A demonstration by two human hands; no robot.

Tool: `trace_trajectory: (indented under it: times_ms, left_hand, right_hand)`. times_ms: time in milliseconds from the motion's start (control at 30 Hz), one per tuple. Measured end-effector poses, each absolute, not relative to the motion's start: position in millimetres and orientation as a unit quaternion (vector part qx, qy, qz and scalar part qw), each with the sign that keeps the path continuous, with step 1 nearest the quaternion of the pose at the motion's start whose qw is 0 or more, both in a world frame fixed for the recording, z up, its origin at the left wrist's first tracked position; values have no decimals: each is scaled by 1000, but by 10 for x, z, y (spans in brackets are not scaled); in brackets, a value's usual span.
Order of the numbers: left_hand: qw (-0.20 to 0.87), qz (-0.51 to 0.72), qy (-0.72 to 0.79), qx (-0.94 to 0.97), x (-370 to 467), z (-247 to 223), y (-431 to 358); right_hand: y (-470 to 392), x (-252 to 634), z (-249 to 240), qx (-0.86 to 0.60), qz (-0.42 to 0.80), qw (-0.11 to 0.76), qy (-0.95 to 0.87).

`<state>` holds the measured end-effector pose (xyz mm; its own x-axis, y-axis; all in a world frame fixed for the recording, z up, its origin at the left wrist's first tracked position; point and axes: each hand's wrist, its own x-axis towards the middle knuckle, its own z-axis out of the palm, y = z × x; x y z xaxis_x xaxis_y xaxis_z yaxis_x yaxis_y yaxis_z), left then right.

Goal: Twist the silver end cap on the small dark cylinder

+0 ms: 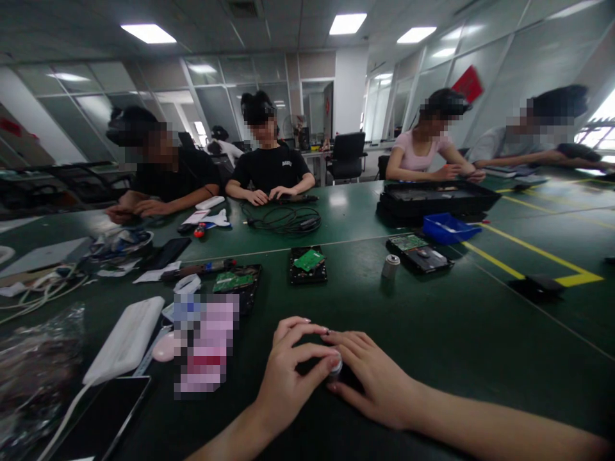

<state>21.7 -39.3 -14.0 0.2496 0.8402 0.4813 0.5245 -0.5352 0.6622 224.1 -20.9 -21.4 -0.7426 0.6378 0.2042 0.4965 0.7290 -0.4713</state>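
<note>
Near the front of the green table, both hands meet around a small silvery cylinder (335, 367), mostly covered by fingers. My left hand (293, 365) has its thumb and index finger closed at the cylinder's top, with the other fingers arched above. My right hand (379, 378) is curled about its right side, thumb low and fingers bent over. A similar metal cylinder (391, 266) stands upright farther off. Beyond my hands lies a black hard drive (307, 274) with a green circuit board (310, 259) on it. Another hard drive (423, 253) sits at right.
On the left are a phone (100, 419), a white power bank (125, 339), a plastic bag (43, 371) and a hard drive with a green board (234, 280). Farther back are a blue tray (450, 229), a black tray (437, 200) and a coiled cable (288, 219). Several people sit across.
</note>
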Motion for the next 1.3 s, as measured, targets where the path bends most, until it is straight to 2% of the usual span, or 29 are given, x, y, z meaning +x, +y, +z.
trace_trajectory:
  times_ms: [300, 433, 633, 900, 1033, 1167, 1300]
  left_hand:
    - [165, 436, 431, 773, 219, -27, -390]
    - [140, 470, 497, 716, 133, -166, -295]
    - [118, 314, 601, 725, 48, -357, -220]
    - [58, 297, 642, 705, 78, -386, -279]
    - [35, 320, 621, 715, 78, -312, -276]
    - [75, 385, 535, 748, 119, -88, -349]
    - [100, 379, 486, 781, 172, 64, -435]
  right_hand:
    - [-205, 2235, -179, -311, 201, 171, -913]
    - [-206, 2240, -174, -318, 200, 163, -912]
    - [-218, 2245, -160, -325, 206, 164, -909]
    - [-214, 2243, -151, -326, 214, 157, -907]
    - [-211, 2244, -155, -325, 213, 163, -907]
    - [-208, 2245, -166, -318, 213, 172, -908]
    - [-212, 2244, -175, -312, 213, 175, -909]
